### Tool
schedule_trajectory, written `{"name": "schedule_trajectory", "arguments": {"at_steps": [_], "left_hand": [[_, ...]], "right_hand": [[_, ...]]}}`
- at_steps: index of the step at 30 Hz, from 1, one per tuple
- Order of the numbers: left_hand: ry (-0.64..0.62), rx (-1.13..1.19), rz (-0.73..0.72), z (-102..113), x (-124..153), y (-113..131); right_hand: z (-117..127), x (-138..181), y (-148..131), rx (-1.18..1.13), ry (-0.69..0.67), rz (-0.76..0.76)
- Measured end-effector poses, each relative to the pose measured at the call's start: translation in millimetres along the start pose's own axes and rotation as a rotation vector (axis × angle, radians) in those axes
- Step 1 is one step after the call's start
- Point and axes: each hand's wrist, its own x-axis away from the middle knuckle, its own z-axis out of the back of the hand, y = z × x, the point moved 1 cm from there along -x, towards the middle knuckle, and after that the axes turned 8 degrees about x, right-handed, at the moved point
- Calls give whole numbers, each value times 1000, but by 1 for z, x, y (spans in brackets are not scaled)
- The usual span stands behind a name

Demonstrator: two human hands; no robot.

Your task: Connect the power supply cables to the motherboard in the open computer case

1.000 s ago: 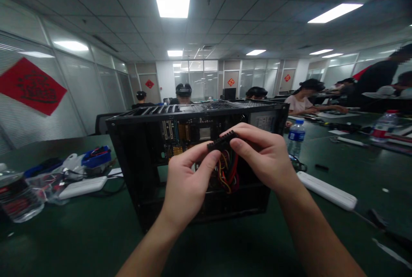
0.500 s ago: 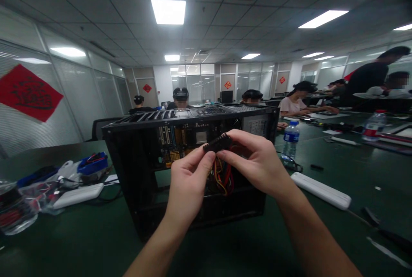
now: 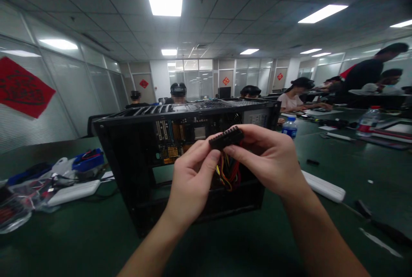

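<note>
Between my two hands is a long black power cable connector [image 3: 226, 138], its row of sockets facing up. My left hand [image 3: 193, 178] pinches its left end between thumb and fingers. My right hand [image 3: 268, 159] grips the right end the same way. Red, yellow and black wires [image 3: 228, 173] hang in a bundle beneath the connector. Behind the hands stands an open black computer case [image 3: 125, 170], its side off. Inside it a motherboard [image 3: 172, 135] with slots shows, partly hidden by my hands.
On the left lie a white power strip [image 3: 75, 192], plastic bags [image 3: 38, 191] and a blue box [image 3: 88, 160]. To the right are another white power strip [image 3: 323, 186], a blue-capped bottle [image 3: 289, 127], a red-capped bottle [image 3: 368, 121] and a screwdriver [image 3: 386, 227]. Other people sit beyond the case.
Both hands have shifted slightly right with the connector, which is turned so more of its socket face shows. The camera view has moved a little. Both hands still grip it.
</note>
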Motion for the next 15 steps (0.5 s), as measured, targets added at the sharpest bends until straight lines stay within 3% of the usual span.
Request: {"name": "schedule_trajectory", "arguments": {"at_steps": [4,10,15], "left_hand": [[1,-72,-25,1,1,-2],[35,-536,-306,-2,6,-6],[6,-522,-179,-1,4,-9]], "right_hand": [[-1,-2,4,-7,11,-22],[-9,0,6,62,27,17],[-16,0,5,308,112,124]]}}
